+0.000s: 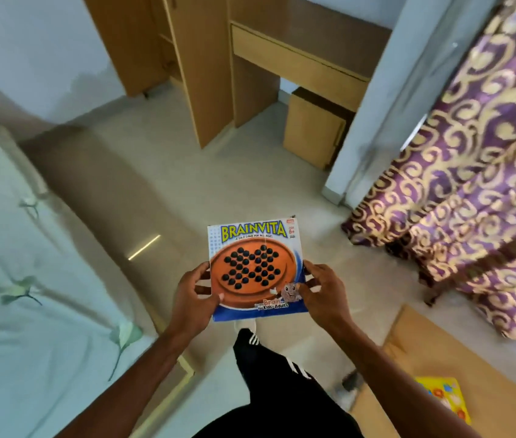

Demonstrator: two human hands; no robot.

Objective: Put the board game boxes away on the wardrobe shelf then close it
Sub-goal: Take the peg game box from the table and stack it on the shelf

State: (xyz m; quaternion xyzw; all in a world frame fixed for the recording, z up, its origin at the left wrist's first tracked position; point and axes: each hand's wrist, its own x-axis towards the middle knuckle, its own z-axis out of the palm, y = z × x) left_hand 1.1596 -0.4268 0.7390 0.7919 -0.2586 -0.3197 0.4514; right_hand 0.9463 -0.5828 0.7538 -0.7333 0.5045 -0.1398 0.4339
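Note:
I hold a flat blue and white Brainvita game box level in front of me, its lid with an orange peg board facing up. My left hand grips its left edge, thumb on the lid. My right hand grips the right edge the same way. A second box, yellow with bright pictures, lies on a low wooden table at the lower right. The wooden wardrobe stands at the far wall with its door swung open; a shelf edge shows inside.
A bed with a pale green sheet fills the left side. A purple and gold curtain hangs on the right. A wooden desk with a small cabinet under it stands beside the wardrobe. Tiled floor lies between me and the wardrobe.

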